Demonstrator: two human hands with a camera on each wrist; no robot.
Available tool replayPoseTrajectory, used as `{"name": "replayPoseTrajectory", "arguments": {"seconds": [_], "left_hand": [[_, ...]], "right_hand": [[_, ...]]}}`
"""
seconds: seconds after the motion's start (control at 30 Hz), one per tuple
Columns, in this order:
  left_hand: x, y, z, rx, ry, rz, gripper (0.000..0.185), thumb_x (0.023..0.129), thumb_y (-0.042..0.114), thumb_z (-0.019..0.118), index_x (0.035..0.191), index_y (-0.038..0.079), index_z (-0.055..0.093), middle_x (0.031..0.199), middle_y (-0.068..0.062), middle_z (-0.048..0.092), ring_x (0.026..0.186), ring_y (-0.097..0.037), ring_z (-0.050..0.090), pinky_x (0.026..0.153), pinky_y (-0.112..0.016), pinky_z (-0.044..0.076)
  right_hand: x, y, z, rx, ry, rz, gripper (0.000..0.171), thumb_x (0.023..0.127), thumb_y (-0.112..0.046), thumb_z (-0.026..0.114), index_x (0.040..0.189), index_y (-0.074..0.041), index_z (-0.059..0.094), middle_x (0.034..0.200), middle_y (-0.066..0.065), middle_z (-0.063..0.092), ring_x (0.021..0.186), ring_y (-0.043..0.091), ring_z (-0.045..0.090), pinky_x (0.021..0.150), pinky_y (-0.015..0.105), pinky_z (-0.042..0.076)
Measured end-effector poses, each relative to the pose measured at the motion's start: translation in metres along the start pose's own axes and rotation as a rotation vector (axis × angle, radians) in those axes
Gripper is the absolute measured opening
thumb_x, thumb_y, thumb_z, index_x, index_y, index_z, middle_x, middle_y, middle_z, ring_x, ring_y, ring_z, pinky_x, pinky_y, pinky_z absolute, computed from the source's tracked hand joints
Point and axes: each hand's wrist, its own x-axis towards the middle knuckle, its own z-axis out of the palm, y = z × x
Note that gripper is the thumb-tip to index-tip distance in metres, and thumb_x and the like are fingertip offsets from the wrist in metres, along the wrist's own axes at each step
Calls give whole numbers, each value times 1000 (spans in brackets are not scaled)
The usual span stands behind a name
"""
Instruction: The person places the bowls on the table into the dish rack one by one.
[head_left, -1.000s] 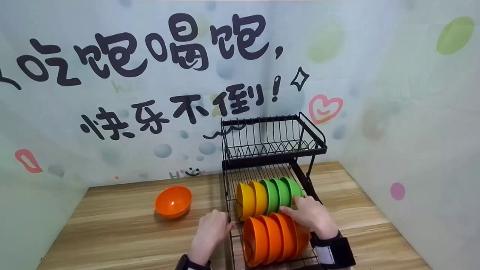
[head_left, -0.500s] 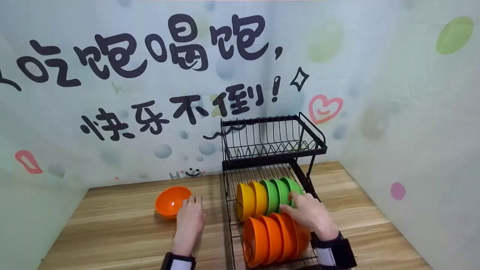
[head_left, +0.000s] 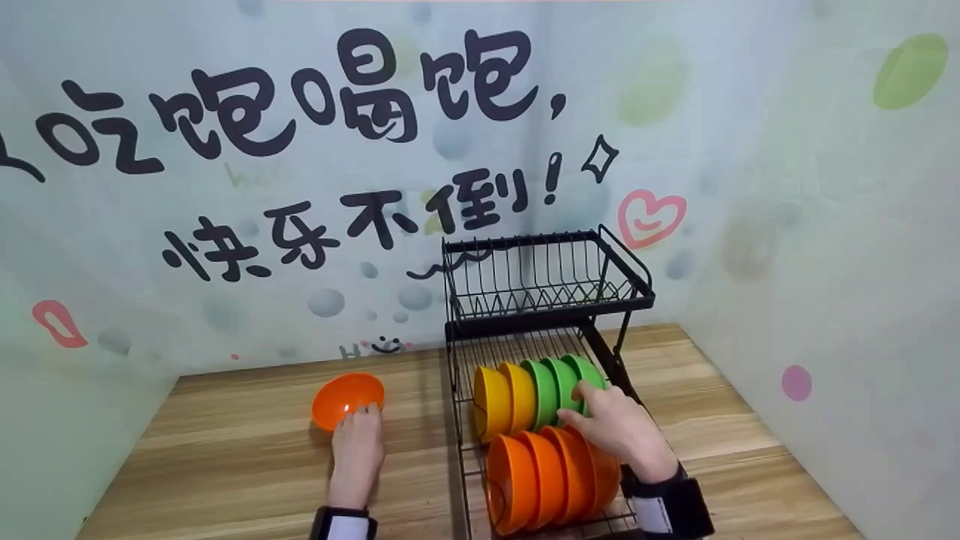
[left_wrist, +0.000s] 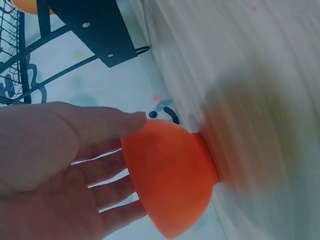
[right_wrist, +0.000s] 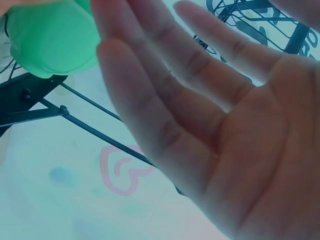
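While the left hand [head_left: 357, 450] lies flat on the wooden table [head_left: 225, 465] with its fingers straight and slightly spread, its fingertips touch the near side of the loose orange bowl [head_left: 347, 399]; the left wrist view shows the bowl [left_wrist: 170, 182] against the open palm [left_wrist: 55, 170], with no finger curled round it. That bowl rests on the table just left of the black dish rack [head_left: 540, 300], tipped so that its opening faces the camera. The right hand [head_left: 619, 431] rests over the rack's lower tier, fingers extended and relaxed, fingertips at the rim of the rightmost green bowl [head_left: 589, 375]; in the right wrist view the palm [right_wrist: 215, 125] is open and holds nothing, the green bowl [right_wrist: 52, 37] just beyond the fingers. On that tier stand 2 yellow bowls [head_left: 502, 401] and 3 green ones on edge, with a row of orange bowls [head_left: 547, 476] in front. Behind stands a pale wall with black lettering [head_left: 300, 112].
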Motion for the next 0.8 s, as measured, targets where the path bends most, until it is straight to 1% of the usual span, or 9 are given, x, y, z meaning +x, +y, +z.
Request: {"name": "replayPoseTrajectory", "arguments": {"seconds": [0.1,0.17,0.27,0.4,0.47,0.57,0.73,0.8], "left_hand": [[-1,-2,0,-28,-23,-33,11,72,-14,59,70,-3,56,66,-18,59,59,-35,60,52,-44,48],[-1,-3,0,-51,-40,-57,15,71,-13,60,64,-1,54,62,-17,58,57,-36,59,49,-45,47],[-2,-3,-2,-75,-70,-80,20,70,-12,60,59,2,51,58,-17,56,55,-36,59,48,-46,47],[0,-1,-5,-86,-97,-84,23,69,-12,60,55,3,50,56,-15,55,54,-35,59,46,-46,46],[0,-1,-6,-88,-108,-84,25,68,-13,59,54,4,48,54,-12,53,53,-32,58,44,-44,44],[1,-1,-9,-94,-103,-77,29,68,-13,59,52,7,45,53,-9,48,51,-30,57,43,-44,42],[2,0,-12,-85,-38,-43,28,67,-11,60,53,7,45,53,-8,47,50,-31,56,42,-43,40],[2,2,-14,-89,-28,-34,27,68,-11,60,54,7,46,53,-8,47,50,-31,56,42,-42,41]], "right_hand": [[-1,-1,-1,4,-5,-6,20,87,-30,65,91,-11,59,65,1,53,59,15,50,53,28,37],[-1,-1,-1,4,-8,-5,20,87,-30,65,91,-11,59,65,1,53,60,15,50,53,28,37],[-1,-1,-1,-1,-10,-6,22,87,-30,65,93,-10,60,66,1,53,60,15,50,54,28,38],[-1,-1,-2,-4,-10,-5,23,87,-31,65,95,-10,60,66,0,54,61,15,51,54,28,38],[-1,-1,-2,-5,-12,-4,23,87,-31,65,95,-10,60,66,0,54,61,15,51,55,28,39],[0,-1,-2,-8,-13,-3,23,88,-31,65,96,-11,60,67,0,55,62,15,52,55,29,40],[0,-1,-1,4,-1,-15,22,87,-29,65,97,-10,61,66,0,56,61,14,52,55,28,41],[0,-1,-1,12,8,-25,22,87,-29,65,97,-10,61,66,0,57,60,14,52,55,28,41]]}}
